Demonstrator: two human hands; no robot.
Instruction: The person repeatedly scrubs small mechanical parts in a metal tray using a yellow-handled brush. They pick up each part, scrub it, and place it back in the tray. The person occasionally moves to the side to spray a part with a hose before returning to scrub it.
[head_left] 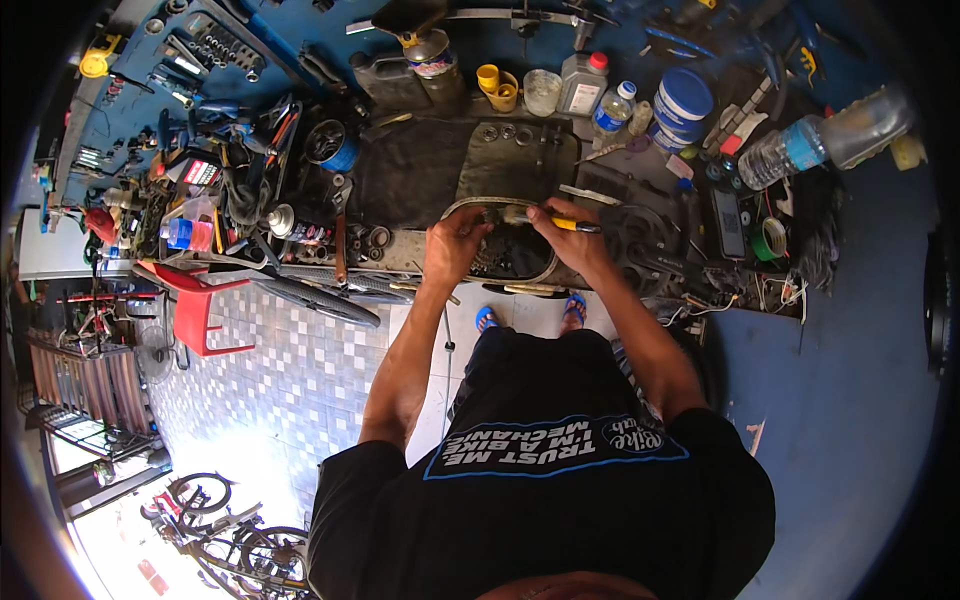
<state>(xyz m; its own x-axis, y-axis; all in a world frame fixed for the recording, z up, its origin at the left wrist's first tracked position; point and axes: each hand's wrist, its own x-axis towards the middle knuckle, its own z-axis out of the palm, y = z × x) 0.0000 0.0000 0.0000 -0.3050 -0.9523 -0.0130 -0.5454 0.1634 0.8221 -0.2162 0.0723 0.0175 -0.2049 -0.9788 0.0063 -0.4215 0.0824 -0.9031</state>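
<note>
While left hand [454, 244] curls, its hold unclear, right hand [573, 243] clasps a yellow-handled brush [567, 224]

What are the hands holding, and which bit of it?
The right hand holds what looks like a brush by its yellow-and-black handle, near the bristle end. I can't tell what, if anything, the left hand holds.

Blue wall [840, 420], checkered tile floor [300, 345], red chair [192, 322], bright light [230, 445]
</note>
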